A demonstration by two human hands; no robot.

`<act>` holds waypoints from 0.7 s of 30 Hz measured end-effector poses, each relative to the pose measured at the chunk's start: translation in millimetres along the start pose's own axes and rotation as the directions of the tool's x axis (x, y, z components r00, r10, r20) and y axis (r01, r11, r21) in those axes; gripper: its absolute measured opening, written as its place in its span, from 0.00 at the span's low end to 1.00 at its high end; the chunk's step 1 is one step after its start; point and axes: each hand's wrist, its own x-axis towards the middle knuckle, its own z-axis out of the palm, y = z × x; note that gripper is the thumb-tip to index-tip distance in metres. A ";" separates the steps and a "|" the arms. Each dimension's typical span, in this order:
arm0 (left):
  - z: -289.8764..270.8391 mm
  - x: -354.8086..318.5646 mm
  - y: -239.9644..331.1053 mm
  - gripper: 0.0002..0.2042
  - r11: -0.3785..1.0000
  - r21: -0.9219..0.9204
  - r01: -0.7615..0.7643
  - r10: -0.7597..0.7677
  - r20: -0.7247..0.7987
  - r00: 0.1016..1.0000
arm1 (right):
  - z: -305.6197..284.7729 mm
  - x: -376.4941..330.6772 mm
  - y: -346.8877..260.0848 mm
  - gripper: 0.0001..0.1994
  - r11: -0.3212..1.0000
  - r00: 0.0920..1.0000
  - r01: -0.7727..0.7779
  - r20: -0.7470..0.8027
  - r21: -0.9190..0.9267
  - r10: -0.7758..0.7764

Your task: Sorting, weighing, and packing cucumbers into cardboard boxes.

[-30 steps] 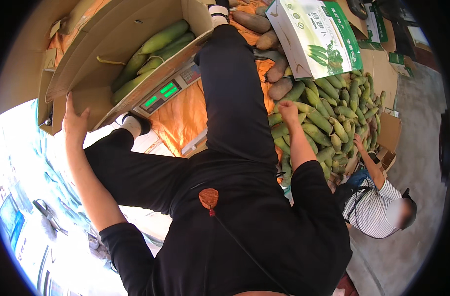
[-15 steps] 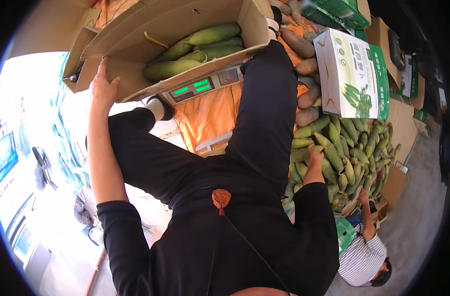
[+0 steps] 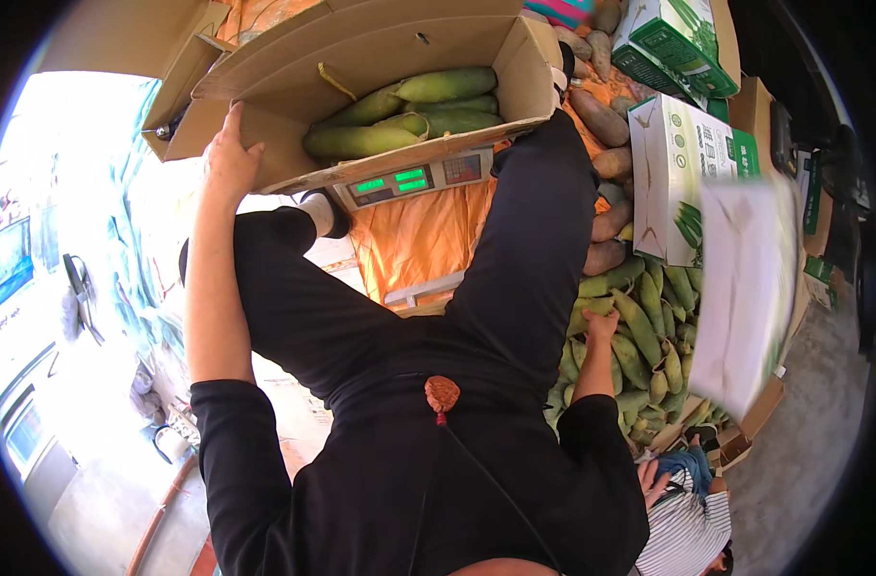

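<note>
A cardboard box [image 3: 361, 58] sits open on a digital scale [image 3: 414, 182] with a lit green display. Inside it, several green radishes [image 3: 448, 84] lie together at the right. My left hand [image 3: 229, 161] is on the box's near left corner, index finger stretched along the flap and thumb apart; its other fingers are partly hidden. Down to the right, my right hand [image 3: 601, 324] is closed around a green radish [image 3: 582, 309] at the near left side of a large heap of green radishes [image 3: 639, 331].
Reddish-brown roots [image 3: 606, 226] lie on orange sheeting [image 3: 409, 240] along my right leg. White-and-green printed cartons [image 3: 663, 173] stand at the right. A blurred white carton [image 3: 745, 288] covers part of the heap. Another person in a striped shirt [image 3: 683, 523] is at the lower right.
A blurred white carton has come in over the right side of the heap. The other person's arm has lowered. The view has shifted slightly; both my hands keep their places on box and radish.
</note>
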 end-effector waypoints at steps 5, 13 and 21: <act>-10.3 -4.3 7.0 0.33 0.997 -0.013 0.081 -0.079 0.076 0.994 | 23.8 -48.6 -34.7 0.30 0.691 0.812 0.584 0.322 -0.427 -0.487; -14.9 -7.6 6.9 0.33 0.998 0.029 0.050 -0.052 0.069 0.996 | -5.7 -116.5 -164.0 0.29 0.490 0.516 0.854 0.160 -0.176 -0.842; -16.4 -8.2 5.4 0.34 0.998 0.040 0.048 -0.052 0.093 0.994 | -29.5 -235.3 -324.4 0.25 0.315 0.398 0.851 -0.124 0.419 -0.909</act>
